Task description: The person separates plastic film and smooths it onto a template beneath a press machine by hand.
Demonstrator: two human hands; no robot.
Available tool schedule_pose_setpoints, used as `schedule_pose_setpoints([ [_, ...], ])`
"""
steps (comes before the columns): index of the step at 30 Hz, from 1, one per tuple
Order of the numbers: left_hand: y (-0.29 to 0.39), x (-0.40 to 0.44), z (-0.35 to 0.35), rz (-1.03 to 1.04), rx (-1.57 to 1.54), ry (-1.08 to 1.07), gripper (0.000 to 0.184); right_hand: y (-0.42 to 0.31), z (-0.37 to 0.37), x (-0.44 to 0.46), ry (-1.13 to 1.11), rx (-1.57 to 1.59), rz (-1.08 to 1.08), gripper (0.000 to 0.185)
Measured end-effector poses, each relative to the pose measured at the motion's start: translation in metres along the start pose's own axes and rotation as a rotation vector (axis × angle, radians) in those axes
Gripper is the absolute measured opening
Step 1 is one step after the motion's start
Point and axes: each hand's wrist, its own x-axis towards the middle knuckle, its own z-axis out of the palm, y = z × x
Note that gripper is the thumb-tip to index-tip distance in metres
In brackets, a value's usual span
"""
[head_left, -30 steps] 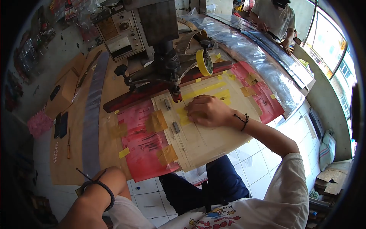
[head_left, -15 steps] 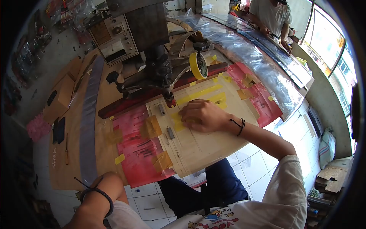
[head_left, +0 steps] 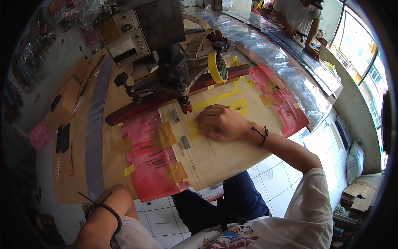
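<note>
My right hand [head_left: 224, 123] rests on a pale board [head_left: 232, 151] marked with strips of yellow tape [head_left: 224, 98]. Its fingers are curled down against the surface, and whatever lies beneath them is hidden. Just left of the fingers is the red-tipped end of a machine arm [head_left: 185, 108]. Two small grey metal blocks [head_left: 185, 142] sit on the board's left part. Red sheet [head_left: 153, 174] shows along both sides of the board, with amber tape [head_left: 177, 172] over the seam. My left arm [head_left: 105, 211] is bent at the lower left; its hand is out of view.
A dark machine head [head_left: 170, 68] with a control box [head_left: 123, 37] stands over the board. A yellow tape roll [head_left: 215, 67] hangs on its arm. Phones [head_left: 63, 138] and a thin tool [head_left: 71, 158] lie left. Another person [head_left: 296, 18] works behind plastic-covered sheets [head_left: 269, 54].
My right hand stays at nearly the same spot on the board. The view has shifted slightly, and the other person's arms have moved a little.
</note>
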Motion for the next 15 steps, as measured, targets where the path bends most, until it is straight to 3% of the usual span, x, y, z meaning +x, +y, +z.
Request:
schedule_pose_setpoints([
  [15,0.0059,0.0051,0.0020,0.023,-0.014,0.011,0.037,-0.0009,-0.0014,-0.0004,0.008,0.008,-0.015,0.013],
])
